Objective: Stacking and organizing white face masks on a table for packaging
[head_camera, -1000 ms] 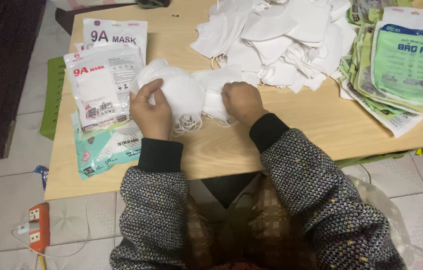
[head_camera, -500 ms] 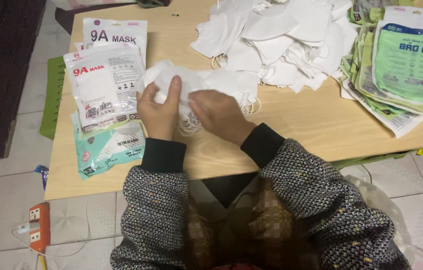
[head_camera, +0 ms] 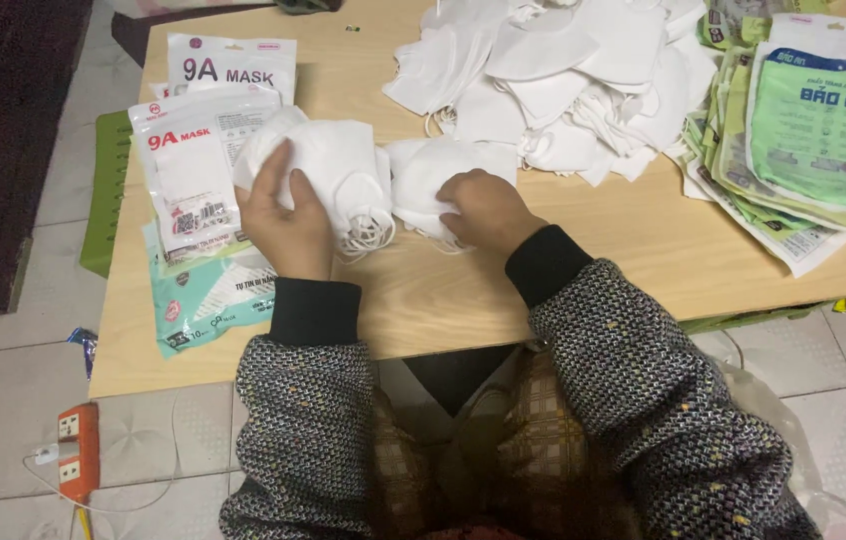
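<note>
Fingers of the left hand (head_camera: 285, 215) spread over a white mask stack (head_camera: 335, 172) (ear loops dangling); the right hand (head_camera: 483, 208) grips a second stack (head_camera: 425, 170).

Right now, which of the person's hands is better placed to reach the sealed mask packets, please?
Probably the left hand: it rests on a white mask stack right beside the packets, while the right hand lies farther away.

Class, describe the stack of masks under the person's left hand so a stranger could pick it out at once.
Start at the wooden table, with its big loose heap of white masks at the far side. Nearer the person, the left hand presses a small stack of white masks, neatly gathered, beside printed packets.
</note>
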